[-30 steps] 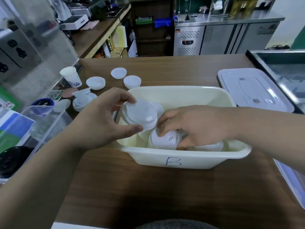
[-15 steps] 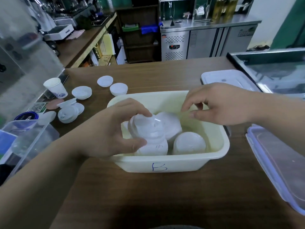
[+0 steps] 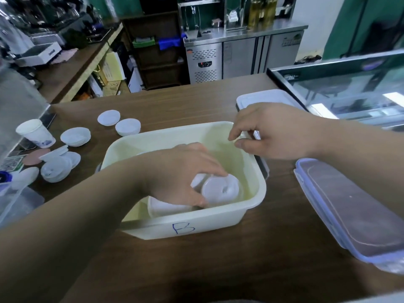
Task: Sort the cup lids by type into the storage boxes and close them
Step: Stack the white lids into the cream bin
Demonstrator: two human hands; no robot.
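Spanning the whole view, the brown wooden tabletop (image 3: 240,270) carries a cream rectangular plastic storage box (image 3: 218,224) with a blue "B" written on its near wall. To the box's right lies a clear rectangular box cover with a bluish rim (image 3: 354,215), and a white rectangular box cover (image 3: 262,99) rests flat behind it, at the far side. The left hand (image 3: 181,171) reaches down inside the box, fingers and thumb wrapped round a stack of white round cup lids (image 3: 220,190) near the right wall; another white lid stack (image 3: 166,208) lies under the palm by the near wall. The right hand (image 3: 273,134) hangs over the box's far right corner, thumb and forefinger curled close together; whether they pinch anything cannot be told. Outside the box, to its left, sit loose white cup lids (image 3: 75,136) and a small white paper cup (image 3: 36,133).
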